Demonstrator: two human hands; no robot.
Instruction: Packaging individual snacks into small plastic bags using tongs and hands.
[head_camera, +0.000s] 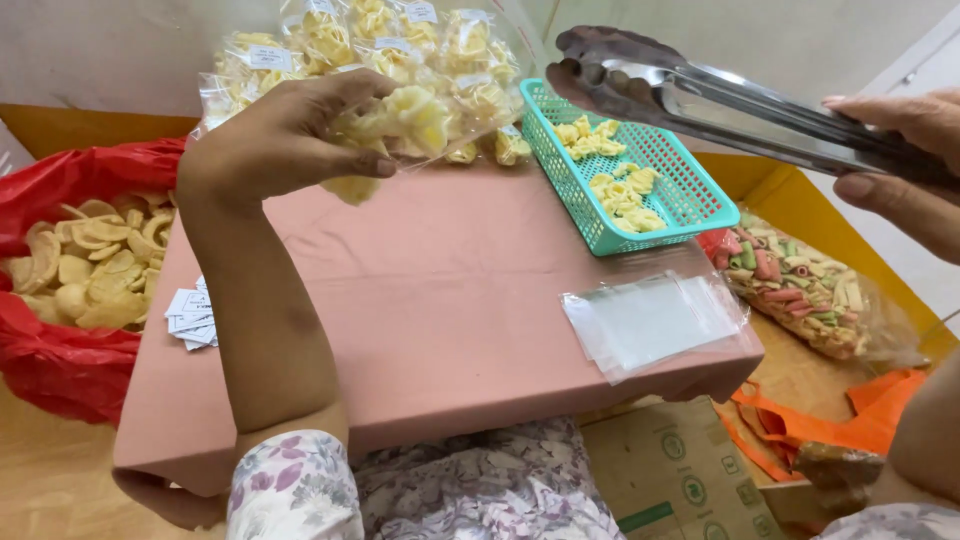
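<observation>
Clear plastic is in the left hand (285, 135): a small bag (420, 120) half full of yellow crackers, lifted above the pink surface (430, 300), with the fingers closed around its mouth. The right hand (900, 165) has its fingers closed on a pair of metal tongs (720, 100). The tips of the tongs are near the bag, they seem almost together, and I cannot see any cracker between them.

I judge that the step in hand is the filling of this one bag. The next move would need the tongs to go down into the green basket (690, 205) just below them, to take some pieces, and then to meet the open mouth of the bag without pushing it closed.

Counted in the head view: one pair of tongs, one green basket with loose yellow crackers, one bag in the hand. Behind it is a heap of filled bags (400, 45); I cannot count them exactly, at least six. One small pile of empty bags (655, 320) lies flat on the surface, and one pile of white labels (190, 315) at its left edge. One red bag (60, 360) holds round crackers, and one big clear bag (810, 295) holds coloured snacks.
</observation>
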